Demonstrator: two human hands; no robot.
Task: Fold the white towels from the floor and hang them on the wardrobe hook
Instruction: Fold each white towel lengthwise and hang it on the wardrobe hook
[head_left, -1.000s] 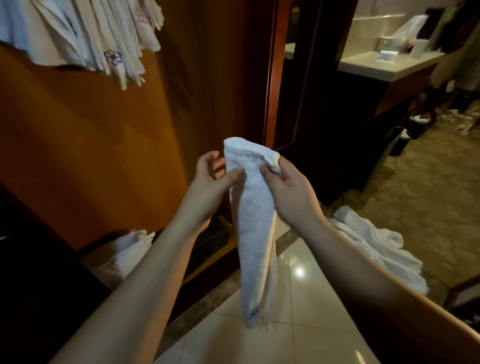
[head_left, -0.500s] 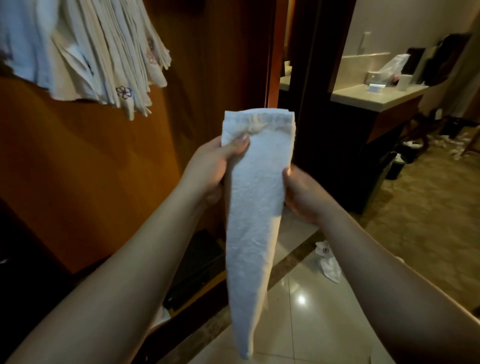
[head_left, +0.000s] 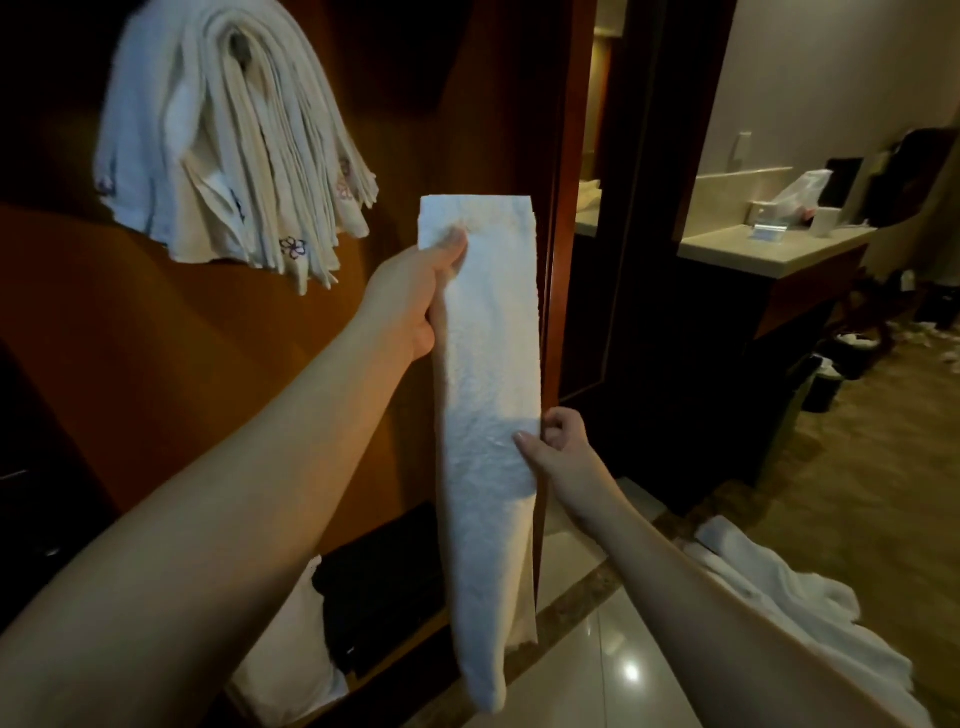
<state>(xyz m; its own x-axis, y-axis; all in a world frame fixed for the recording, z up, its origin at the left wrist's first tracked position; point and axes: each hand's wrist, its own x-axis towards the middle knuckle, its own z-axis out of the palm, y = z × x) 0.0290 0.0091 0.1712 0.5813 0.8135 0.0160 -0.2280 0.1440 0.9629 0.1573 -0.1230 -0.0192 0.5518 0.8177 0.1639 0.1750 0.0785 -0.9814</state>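
Note:
A long white towel, folded into a narrow strip, hangs in front of me. My left hand pinches it near the top left corner and holds it up. My right hand pinches its right edge lower down, thumb on the front. A thick bundle of folded white towels hangs at the upper left on the wooden wardrobe; the hook itself is hidden beneath them. More white towels lie in a heap on the floor at the lower right.
White fabric sits in the wardrobe's bottom beside a dark object. To the right, past a dark door frame, stands a counter with small items. Bins and litter lie on the carpet farther right. Glossy tiles are underfoot.
My left hand has raised the towel's top higher, toward the hanging bundle. My right hand has slid down the towel's right edge. My view has tilted up, showing the whole bundle.

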